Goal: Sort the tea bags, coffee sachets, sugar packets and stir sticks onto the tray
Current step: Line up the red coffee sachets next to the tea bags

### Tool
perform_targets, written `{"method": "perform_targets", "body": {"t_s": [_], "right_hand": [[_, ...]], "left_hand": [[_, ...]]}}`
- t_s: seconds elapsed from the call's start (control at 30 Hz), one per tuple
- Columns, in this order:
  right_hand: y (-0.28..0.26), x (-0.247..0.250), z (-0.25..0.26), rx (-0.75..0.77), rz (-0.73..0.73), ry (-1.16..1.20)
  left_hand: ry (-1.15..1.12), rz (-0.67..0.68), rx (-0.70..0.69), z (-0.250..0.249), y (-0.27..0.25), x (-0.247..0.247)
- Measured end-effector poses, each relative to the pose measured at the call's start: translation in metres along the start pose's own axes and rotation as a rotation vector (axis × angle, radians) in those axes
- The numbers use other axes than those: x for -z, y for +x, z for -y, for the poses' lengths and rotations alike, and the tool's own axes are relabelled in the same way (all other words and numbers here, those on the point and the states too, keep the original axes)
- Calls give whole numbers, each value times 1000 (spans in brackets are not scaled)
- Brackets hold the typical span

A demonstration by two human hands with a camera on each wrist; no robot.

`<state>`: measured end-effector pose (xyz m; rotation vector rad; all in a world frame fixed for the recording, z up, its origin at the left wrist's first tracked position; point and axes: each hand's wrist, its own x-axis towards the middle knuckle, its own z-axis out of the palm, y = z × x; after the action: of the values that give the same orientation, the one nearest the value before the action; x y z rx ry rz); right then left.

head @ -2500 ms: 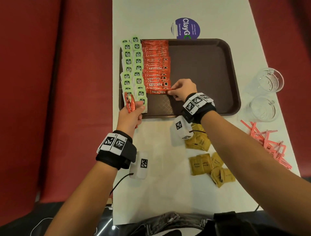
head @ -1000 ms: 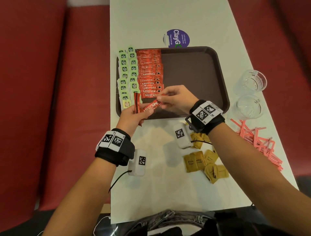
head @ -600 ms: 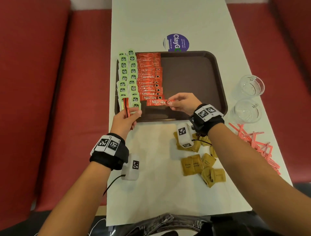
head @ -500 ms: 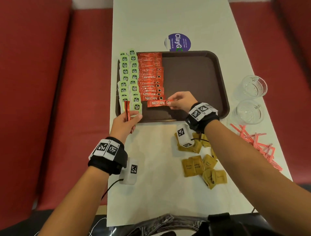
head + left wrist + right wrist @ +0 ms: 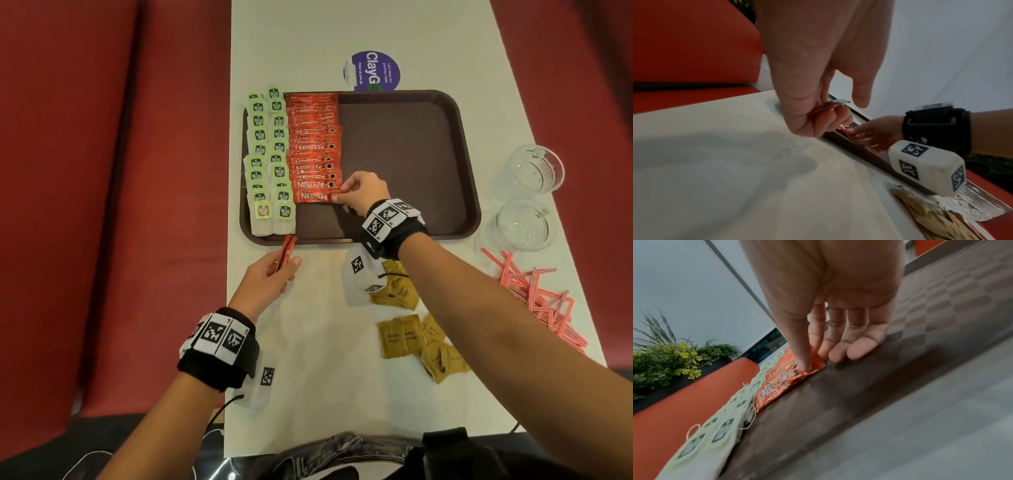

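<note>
The right hand point(image 5: 363, 197) pinches the right end of the nearest glossy red foil coffee sachet point(image 5: 314, 197), which lies flat on the textured dark brown plastic tray point(image 5: 411, 154), closing a column beside the green-labelled paper tea bags point(image 5: 270, 161). The left hand point(image 5: 265, 282), near the tray's near edge, grips two spare red foil sachets point(image 5: 286, 251) upright. Brown paper sugar packets point(image 5: 411, 337) and red-striped stir sticks point(image 5: 534, 298) lie on the white table point(image 5: 308, 377).
</note>
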<state>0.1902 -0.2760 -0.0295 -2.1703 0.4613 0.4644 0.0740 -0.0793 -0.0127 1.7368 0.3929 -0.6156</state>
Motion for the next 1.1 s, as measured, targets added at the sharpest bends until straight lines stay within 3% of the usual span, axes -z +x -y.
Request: {"method": "perform_targets", "body": {"t_s": [0.17,0.43,0.63,0.7,0.8,0.87,0.97,1.1], "right_hand": [[-2,-2,-1,18,-25,-29],[-2,-2,-4,41,-25,-30],[-15,0,1,202,-75,-38],[-27,3,9,237,48,4],[-48,8,18,209,397,76],[-56,10,18,195,556,170],[-61,15,12,162,578,385],[-62,28,2,113,512,532]], "left_hand": [[-24,10,-8,-8,1,0],[-131,24,118,-17,13,-7],[20,-34,-130,-15,11,-4],[78,-96,-233,-15,15,-2],[174,-195,-361,-20,20,-3],[253,-253,-439,-25,20,-5],[344,-301,-531,-29,20,-8],[68,-183,-343,-30,20,-8]]}}
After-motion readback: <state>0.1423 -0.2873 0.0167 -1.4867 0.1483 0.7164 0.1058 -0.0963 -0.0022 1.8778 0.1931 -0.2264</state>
